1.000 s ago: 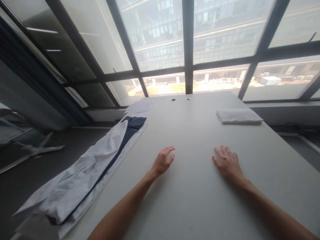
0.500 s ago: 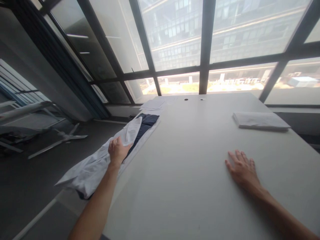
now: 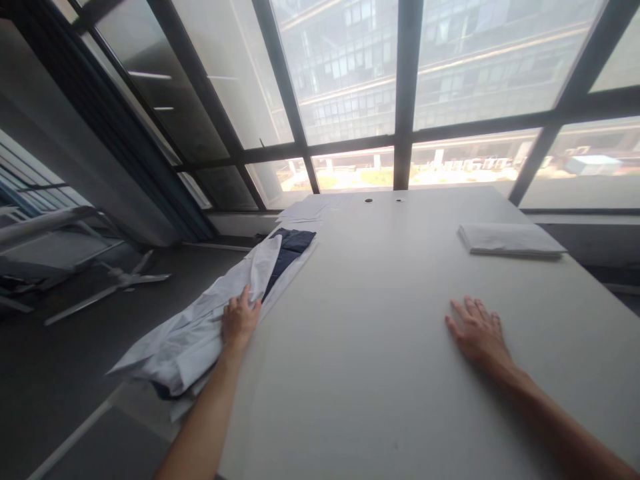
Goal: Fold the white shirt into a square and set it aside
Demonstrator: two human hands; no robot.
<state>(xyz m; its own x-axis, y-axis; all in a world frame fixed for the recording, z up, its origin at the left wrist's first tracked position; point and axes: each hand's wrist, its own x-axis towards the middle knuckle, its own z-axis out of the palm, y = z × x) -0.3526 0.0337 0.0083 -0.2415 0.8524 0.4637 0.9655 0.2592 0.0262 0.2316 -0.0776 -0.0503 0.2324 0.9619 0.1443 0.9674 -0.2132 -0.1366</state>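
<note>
A crumpled white garment (image 3: 185, 340) lies along the left edge of the pale table (image 3: 370, 320), on top of a dark navy cloth (image 3: 293, 243). My left hand (image 3: 239, 321) rests on the white garment with its fingers curled into the fabric. Flat on the bare tabletop at the right lies my right hand (image 3: 477, 333), fingers spread and holding nothing.
A folded white cloth (image 3: 507, 240) sits at the table's far right. Loose white sheets (image 3: 303, 211) lie at the far left corner, near two round holes (image 3: 383, 199) in the top. Large windows rise behind; metal frames (image 3: 75, 267) stand on the dark floor at left.
My left hand has crossed from the table's middle to the white garment at the left edge and closed its fingers into it. My view has turned left. The right hand stays flat.
</note>
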